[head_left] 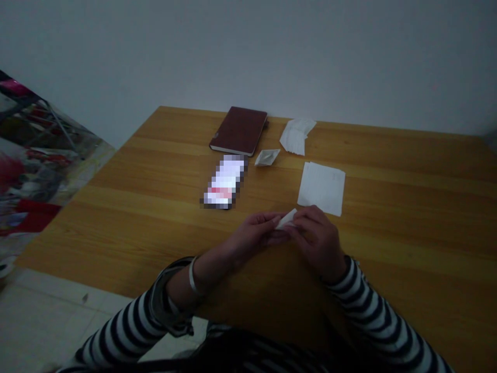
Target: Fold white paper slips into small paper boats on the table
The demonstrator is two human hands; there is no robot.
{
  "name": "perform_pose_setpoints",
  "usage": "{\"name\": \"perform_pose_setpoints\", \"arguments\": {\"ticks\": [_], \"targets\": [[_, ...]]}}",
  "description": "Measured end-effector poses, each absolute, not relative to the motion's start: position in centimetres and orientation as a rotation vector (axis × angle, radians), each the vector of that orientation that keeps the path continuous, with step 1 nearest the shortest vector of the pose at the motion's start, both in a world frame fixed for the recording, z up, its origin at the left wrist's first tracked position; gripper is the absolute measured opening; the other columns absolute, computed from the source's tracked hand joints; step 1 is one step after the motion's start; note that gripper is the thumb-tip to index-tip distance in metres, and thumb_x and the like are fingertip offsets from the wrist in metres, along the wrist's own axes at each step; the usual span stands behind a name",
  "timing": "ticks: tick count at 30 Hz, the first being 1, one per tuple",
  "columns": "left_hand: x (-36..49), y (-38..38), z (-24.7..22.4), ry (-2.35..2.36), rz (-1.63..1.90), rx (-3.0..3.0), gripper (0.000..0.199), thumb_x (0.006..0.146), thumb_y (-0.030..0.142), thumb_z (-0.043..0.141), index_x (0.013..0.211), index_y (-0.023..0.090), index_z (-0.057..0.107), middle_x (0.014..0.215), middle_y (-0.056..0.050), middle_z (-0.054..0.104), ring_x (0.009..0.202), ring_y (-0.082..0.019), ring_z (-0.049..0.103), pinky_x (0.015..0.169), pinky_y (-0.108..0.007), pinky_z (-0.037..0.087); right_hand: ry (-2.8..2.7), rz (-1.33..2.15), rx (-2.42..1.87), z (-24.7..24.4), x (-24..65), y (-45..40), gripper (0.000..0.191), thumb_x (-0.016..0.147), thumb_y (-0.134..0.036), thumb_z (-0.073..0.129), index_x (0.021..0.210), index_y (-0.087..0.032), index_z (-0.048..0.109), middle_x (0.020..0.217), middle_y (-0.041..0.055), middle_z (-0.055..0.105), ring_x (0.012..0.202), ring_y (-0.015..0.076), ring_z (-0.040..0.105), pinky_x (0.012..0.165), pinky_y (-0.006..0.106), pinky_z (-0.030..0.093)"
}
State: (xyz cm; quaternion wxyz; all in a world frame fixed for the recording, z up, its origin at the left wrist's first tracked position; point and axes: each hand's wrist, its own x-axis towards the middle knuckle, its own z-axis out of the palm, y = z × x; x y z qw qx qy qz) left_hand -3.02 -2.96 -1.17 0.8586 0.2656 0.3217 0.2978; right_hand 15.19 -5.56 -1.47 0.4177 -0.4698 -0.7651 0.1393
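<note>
Between my two hands is a small folded piece of white paper (286, 219), held above the near part of the table. My left hand (259, 231) pinches its left end, thumb on top. The fingers of my right hand (319, 237) close on its right end and hide part of it. Just beyond my right hand lies a stack of square white paper sheets (322, 187). A folded paper piece (267, 157), shaped like a small open boat, sits farther back. Behind that, several folded white papers (297, 135) are fanned out in a pile.
A dark red notebook (241, 129) lies near the back edge of the wooden table (155, 217). In front of it is a phone (225, 181) with its screen lit and blurred. A pale wall rises behind. Cluttered items (34, 155) fill the floor at the left.
</note>
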Motion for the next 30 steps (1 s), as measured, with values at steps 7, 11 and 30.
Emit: {"name": "perform_pose_setpoints", "arguments": {"ticks": [7, 11, 30], "targets": [[-2.1, -3.7, -0.4, 0.56, 0.678, 0.555, 0.036, 0.09, 0.027, 0.065, 0.122, 0.013, 0.067, 0.123, -0.015, 0.068, 0.121, -0.024, 0.06, 0.112, -0.039, 0.036, -1.574, 0.715, -1.356, -0.9, 14.9, -5.6, 0.014, 0.085, -0.026, 0.067, 0.073, -0.019, 0.066, 0.079, 0.0026, 0.063, 0.075, 0.0179, 0.059, 0.072, 0.034, 0.047], [-1.6, -3.8, -0.5, 0.548, 0.733, 0.57, 0.039, 0.087, 0.023, 0.068, 0.125, 0.012, 0.065, 0.127, -0.016, 0.066, 0.126, -0.026, 0.056, 0.116, -0.04, 0.032, -1.554, 0.659, -1.37, -0.8, 14.8, -5.8, 0.013, 0.084, -0.024, 0.067, 0.072, -0.019, 0.066, 0.08, 0.0024, 0.062, 0.078, 0.0184, 0.058, 0.074, 0.034, 0.047], [-1.2, -3.8, -1.2, 0.798, 0.831, 0.696, 0.032, 0.084, 0.036, 0.07, 0.106, 0.013, 0.07, 0.107, -0.01, 0.073, 0.099, -0.02, 0.069, 0.095, -0.033, 0.052, -1.264, 0.813, -1.532, -1.6, 14.4, -5.5, 0.024, 0.078, -0.031, 0.071, 0.062, -0.019, 0.058, 0.061, -0.0033, 0.051, 0.058, 0.0125, 0.047, 0.057, 0.028, 0.04]]}}
